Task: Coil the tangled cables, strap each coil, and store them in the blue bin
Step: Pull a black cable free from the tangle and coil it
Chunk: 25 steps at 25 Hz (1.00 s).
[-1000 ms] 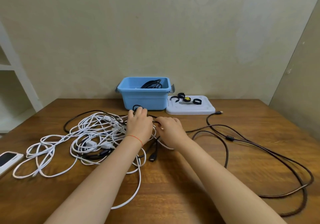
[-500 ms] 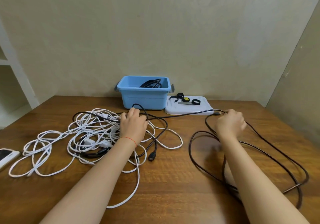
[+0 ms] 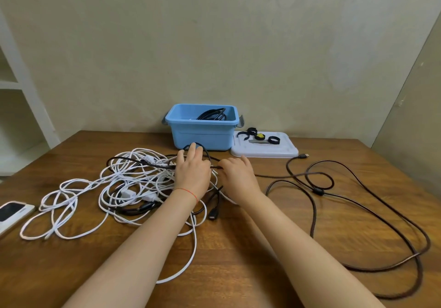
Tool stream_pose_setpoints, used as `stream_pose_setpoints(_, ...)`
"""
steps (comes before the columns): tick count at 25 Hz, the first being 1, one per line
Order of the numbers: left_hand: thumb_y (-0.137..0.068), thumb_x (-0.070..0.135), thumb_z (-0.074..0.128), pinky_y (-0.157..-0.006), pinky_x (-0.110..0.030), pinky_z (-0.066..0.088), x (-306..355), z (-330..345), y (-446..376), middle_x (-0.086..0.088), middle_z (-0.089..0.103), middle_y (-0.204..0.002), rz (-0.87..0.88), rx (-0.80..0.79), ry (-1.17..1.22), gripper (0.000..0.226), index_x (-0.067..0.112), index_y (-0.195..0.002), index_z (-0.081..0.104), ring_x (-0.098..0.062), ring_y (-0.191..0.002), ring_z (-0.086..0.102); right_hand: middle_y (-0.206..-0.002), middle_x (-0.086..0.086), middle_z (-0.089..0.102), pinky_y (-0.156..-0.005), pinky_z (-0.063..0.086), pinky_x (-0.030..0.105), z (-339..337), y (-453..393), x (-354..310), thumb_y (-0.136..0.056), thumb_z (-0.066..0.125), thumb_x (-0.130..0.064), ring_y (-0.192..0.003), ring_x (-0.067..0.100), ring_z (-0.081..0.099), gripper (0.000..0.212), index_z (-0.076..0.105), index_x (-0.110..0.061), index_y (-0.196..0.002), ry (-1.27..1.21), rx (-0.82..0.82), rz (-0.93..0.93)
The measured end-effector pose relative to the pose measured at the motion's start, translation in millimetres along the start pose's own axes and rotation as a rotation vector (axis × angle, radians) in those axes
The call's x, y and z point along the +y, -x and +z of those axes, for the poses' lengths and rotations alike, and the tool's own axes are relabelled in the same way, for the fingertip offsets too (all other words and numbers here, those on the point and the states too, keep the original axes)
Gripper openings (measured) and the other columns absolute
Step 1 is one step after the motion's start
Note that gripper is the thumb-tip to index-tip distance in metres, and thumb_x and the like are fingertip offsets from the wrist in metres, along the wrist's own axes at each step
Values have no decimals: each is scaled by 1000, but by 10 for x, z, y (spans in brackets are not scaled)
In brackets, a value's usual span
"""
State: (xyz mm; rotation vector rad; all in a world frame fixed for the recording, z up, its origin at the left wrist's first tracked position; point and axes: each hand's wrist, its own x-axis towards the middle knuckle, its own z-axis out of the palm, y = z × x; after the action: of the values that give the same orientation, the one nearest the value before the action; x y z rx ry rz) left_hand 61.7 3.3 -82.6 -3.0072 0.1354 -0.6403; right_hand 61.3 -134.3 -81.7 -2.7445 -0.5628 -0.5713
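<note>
I am untangling: my left hand presses the white cable tangle mid-tabletop, my right hand pinches the black cable. Next, pull it free toward the right edge.

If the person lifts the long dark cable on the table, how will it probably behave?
The long dark thin cable lies in loose loops, so it will probably sag, not hold shape. It runs into the tangled white cables, so pulling may drag them. Its small plug would likely trail behind.
</note>
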Motion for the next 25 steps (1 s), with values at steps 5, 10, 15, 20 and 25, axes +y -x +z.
stream_pose_setpoints(5, -104, 32, 42, -116, -50, 23, -71, 63, 17, -7, 41, -151, -44, 7, 26, 31, 24, -118, 69, -27, -148, 21, -105, -6, 69, -104, 35, 34, -163, 37, 348, -94, 54, -9, -105, 19, 59, 23, 68, -22, -107, 71, 79, 222)
stream_pose_setpoints(10, -105, 37, 39, -116, -50, 23, -80, 15, 2, -6, 40, -151, -81, -3, 19, 34, 26, -121, 67, -28, -148, 20, -112, 9, 63, -120, 14, 46, -417, 162, 1032, -90, 53, -9, -114, 28, 54, 20, 64, -13, -107, 177, 278, 797)
stream_pose_setpoints(15, -106, 35, 37, -119, -52, 16, 61, -61, -18, -9, 35, -155, -42, 2, -28, 36, 24, -122, 67, -30, -149, 16, -135, 9, 54, -111, 28, 39, -368, 85, 826, -88, 50, -4, -124, 30, 45, 45, 55, -11, -133, 20, 228, 478)
stream_pose_setpoints(20, -105, 28, 40, -119, -51, 12, 210, -128, -10, -10, 33, -155, 64, 40, -15, 30, 22, -121, 65, -30, -150, 14, -122, -3, 60, -118, 22, 41, -126, -11, 143, -100, 48, -18, -121, 19, 49, 25, 60, -22, -121, -67, 4, 4)
stream_pose_setpoints(25, -104, 32, 41, -117, -49, 21, 67, -11, 32, -6, 41, -151, 34, 30, 26, 32, 22, -119, 67, -25, -146, 24, -99, 1, 69, -109, 35, 40, -158, 24, 422, -100, 49, -15, -97, 23, 59, 20, 68, -19, -106, 14, 144, 136)
